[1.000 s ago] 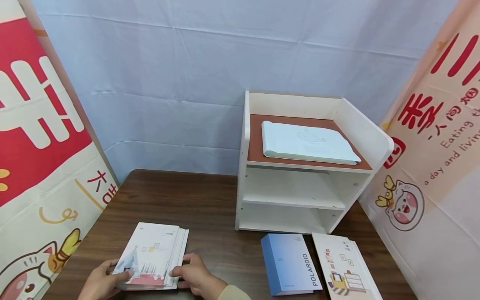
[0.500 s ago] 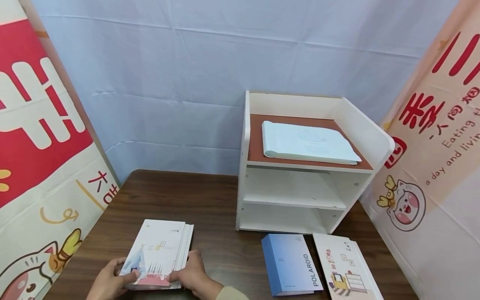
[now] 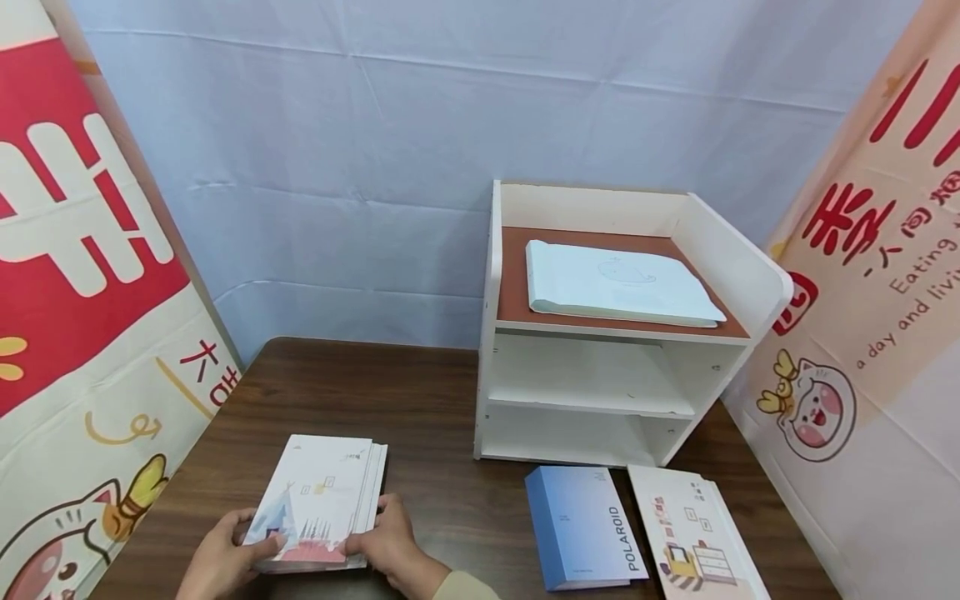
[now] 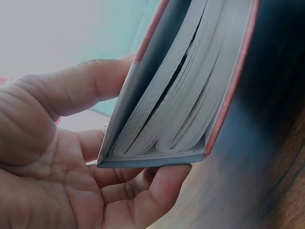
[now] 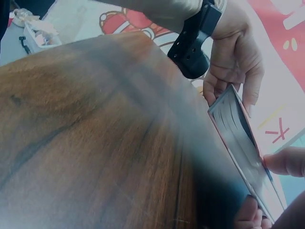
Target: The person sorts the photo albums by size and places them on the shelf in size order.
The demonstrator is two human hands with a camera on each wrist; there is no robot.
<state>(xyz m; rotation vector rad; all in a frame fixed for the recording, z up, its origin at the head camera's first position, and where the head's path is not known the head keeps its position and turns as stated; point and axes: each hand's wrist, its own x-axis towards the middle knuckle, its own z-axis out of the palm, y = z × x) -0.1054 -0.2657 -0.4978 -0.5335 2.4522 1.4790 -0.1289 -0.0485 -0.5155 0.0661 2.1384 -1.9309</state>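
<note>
A thick hardcover book (image 3: pixel 330 483) with a pale illustrated cover, showing a blue tent and a pink strip, is held low over the front left of the table. My left hand (image 3: pixel 225 550) grips its left, spine side. In the left wrist view, the thumb of that hand (image 4: pixel 62 157) lies on the cover, its fingers curl at the spine, and the page ends of the book (image 4: pixel 176 95) face the camera. From the right edge, my right hand (image 3: pixel 393 542) pinches the same book, thumb on top and fingers below, as the right wrist view also shows.
A white shelf unit (image 3: pixel 491 375) stands at the back right, a pale sketch-covered book (image 3: pixel 622 283) on its brown top. Before it lie a blue Polaroid album (image 3: pixel 581 525) and another illustrated book (image 3: pixel 693 533). Printed cloths hang at both sides of the wooden table (image 3: pixel 375 375).
The book has shifted slightly away and to the right, both hands moving with it. My right thumb has come further over the cover.
</note>
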